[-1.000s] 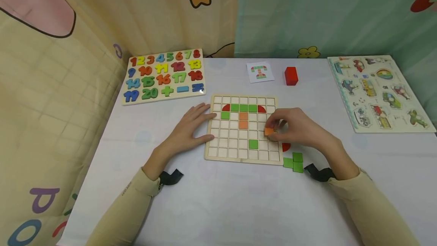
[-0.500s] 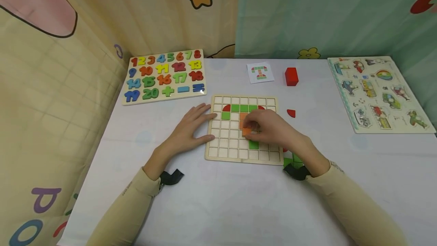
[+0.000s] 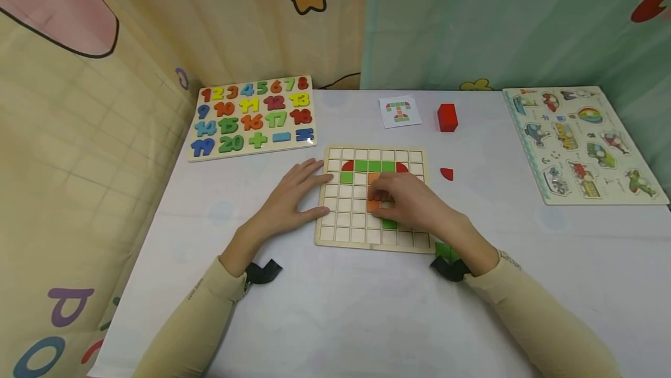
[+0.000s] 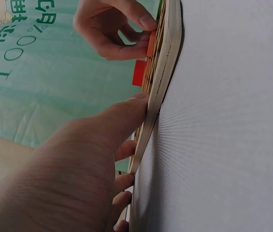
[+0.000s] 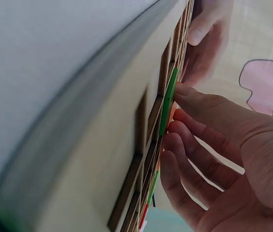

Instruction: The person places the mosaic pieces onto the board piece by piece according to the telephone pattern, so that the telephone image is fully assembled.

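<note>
My right hand [image 3: 406, 194] pinches an orange square tile [image 3: 373, 205] over the wooden grid board [image 3: 343, 219], right below an orange column partly hidden by the fingers. In the left wrist view the orange tile [image 4: 151, 44] shows tilted close to the grid, between thumb and fingertips. My left hand [image 3: 287, 197] rests at the board's left edge, fingers spread, thumb and fingertips touching the rim. Across the grid's upper part runs a row of green tiles [image 3: 374, 166] with red quarter-round tiles [image 3: 348, 166] at its ends. Single green tiles lie at left [image 3: 346, 177] and lower down [image 3: 389, 224].
Right of the board lie a red quarter-round tile [image 3: 447, 174] and green tiles [image 3: 442, 248], partly under the right wrist. Behind stand a pattern card [image 3: 400, 111] and red block [image 3: 448, 117]. A number puzzle [image 3: 251, 116] and vehicle puzzle [image 3: 584, 145] flank them.
My right hand has carried the orange tile leftward from the board's right side to the middle column, then lowered it toward the grid. My left hand has stayed at the rim.
</note>
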Available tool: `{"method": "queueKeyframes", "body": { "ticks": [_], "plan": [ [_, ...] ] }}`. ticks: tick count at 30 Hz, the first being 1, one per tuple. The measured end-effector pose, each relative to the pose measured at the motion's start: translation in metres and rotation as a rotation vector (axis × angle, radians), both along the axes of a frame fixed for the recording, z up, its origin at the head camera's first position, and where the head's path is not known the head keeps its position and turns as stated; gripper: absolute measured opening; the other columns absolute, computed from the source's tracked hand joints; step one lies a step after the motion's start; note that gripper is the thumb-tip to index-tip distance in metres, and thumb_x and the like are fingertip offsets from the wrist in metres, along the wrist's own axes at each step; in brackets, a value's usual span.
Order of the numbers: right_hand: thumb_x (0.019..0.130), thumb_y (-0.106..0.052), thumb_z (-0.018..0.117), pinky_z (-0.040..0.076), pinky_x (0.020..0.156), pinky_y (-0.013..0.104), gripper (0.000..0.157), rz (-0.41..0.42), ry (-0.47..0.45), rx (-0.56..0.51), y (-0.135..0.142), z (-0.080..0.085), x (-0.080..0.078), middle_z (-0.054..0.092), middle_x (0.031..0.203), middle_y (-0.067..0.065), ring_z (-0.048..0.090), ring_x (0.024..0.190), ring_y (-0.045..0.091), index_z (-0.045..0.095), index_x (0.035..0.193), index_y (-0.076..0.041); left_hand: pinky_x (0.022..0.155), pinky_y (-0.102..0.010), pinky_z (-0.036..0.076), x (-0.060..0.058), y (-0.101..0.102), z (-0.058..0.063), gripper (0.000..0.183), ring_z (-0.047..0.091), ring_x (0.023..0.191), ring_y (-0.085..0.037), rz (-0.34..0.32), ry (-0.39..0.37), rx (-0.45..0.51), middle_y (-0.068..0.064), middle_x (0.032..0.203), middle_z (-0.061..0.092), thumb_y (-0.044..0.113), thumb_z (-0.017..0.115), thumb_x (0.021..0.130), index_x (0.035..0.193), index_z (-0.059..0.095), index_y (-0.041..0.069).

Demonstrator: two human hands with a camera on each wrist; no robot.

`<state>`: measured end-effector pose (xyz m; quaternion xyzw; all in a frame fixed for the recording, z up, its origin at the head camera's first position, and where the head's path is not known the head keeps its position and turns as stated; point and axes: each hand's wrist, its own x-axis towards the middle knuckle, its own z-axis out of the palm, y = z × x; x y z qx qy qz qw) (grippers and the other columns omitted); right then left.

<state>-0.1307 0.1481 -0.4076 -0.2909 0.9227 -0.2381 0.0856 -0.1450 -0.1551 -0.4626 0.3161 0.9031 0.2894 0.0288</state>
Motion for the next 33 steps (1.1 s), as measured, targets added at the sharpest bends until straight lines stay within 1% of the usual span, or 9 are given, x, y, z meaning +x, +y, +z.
{"method": "queueKeyframes", "body": {
  "ticks": [7, 13, 16, 19, 25, 28, 33],
  "plan": [
    [0.085, -0.017, 0.09, 0.057, 0.077, 0.031, 0.02, -0.007, -0.014, -0.015, 0.001, 0.001, 0.002, 0.071, 0.089, -0.004, 0.062, 0.084, 0.016, 0.076, 0.099, -0.014, 0.136, -0.046, 0.007, 0.0, -0.001, 0.0, 0.07, 0.015, 0.165, -0.026, 0.004, 0.0, -0.006, -0.005, 0.174, 0.03, 0.044, 0.077, 0.095, 0.156, 0.052, 0.022],
    [0.086, -0.018, 0.089, 0.057, 0.078, 0.03, 0.02, -0.012, -0.053, -0.042, 0.004, 0.001, 0.002, 0.071, 0.091, -0.006, 0.063, 0.086, 0.014, 0.076, 0.102, -0.015, 0.137, -0.045, 0.007, 0.0, -0.001, 0.001, 0.069, 0.015, 0.165, -0.026, 0.007, -0.008, -0.008, -0.005, 0.173, 0.03, 0.044, 0.077, 0.095, 0.156, 0.053, 0.021],
    [0.088, -0.018, 0.087, 0.059, 0.081, 0.033, 0.02, -0.032, -0.087, -0.071, 0.013, 0.003, 0.001, 0.072, 0.094, -0.006, 0.065, 0.089, 0.015, 0.077, 0.105, -0.015, 0.137, -0.045, 0.007, 0.0, -0.001, 0.001, 0.069, 0.015, 0.165, -0.026, 0.008, -0.011, -0.007, -0.005, 0.173, 0.031, 0.045, 0.077, 0.095, 0.156, 0.053, 0.022],
    [0.09, -0.015, 0.085, 0.061, 0.084, 0.037, 0.02, -0.066, -0.089, -0.112, 0.026, 0.007, -0.001, 0.073, 0.098, -0.003, 0.066, 0.091, 0.017, 0.078, 0.108, -0.013, 0.137, -0.045, 0.007, 0.0, -0.001, 0.001, 0.07, 0.015, 0.165, -0.026, 0.008, -0.013, -0.005, -0.005, 0.174, 0.03, 0.045, 0.077, 0.095, 0.156, 0.053, 0.022],
    [0.091, -0.01, 0.082, 0.064, 0.084, 0.043, 0.019, -0.127, -0.01, -0.164, 0.057, 0.017, -0.008, 0.075, 0.099, 0.001, 0.067, 0.09, 0.018, 0.078, 0.11, -0.007, 0.136, -0.046, 0.008, 0.001, -0.001, 0.001, 0.07, 0.015, 0.164, -0.026, 0.006, -0.014, 0.0, -0.006, 0.173, 0.031, 0.045, 0.077, 0.095, 0.156, 0.053, 0.022],
    [0.091, -0.01, 0.083, 0.064, 0.082, 0.043, 0.019, -0.168, 0.026, -0.153, 0.071, 0.021, -0.012, 0.076, 0.098, 0.001, 0.068, 0.089, 0.017, 0.079, 0.109, -0.007, 0.136, -0.045, 0.007, 0.001, -0.001, 0.001, 0.07, 0.015, 0.164, -0.026, 0.003, -0.014, -0.002, -0.006, 0.173, 0.03, 0.045, 0.077, 0.095, 0.156, 0.053, 0.022],
    [0.09, -0.01, 0.083, 0.064, 0.082, 0.045, 0.02, -0.223, 0.047, -0.131, 0.089, 0.025, -0.018, 0.077, 0.099, 0.002, 0.067, 0.089, 0.018, 0.079, 0.11, -0.008, 0.136, -0.046, 0.008, 0.001, -0.001, 0.001, 0.069, 0.015, 0.165, -0.026, 0.005, -0.01, -0.003, -0.006, 0.174, 0.03, 0.045, 0.076, 0.095, 0.156, 0.053, 0.021]
  ]
}}
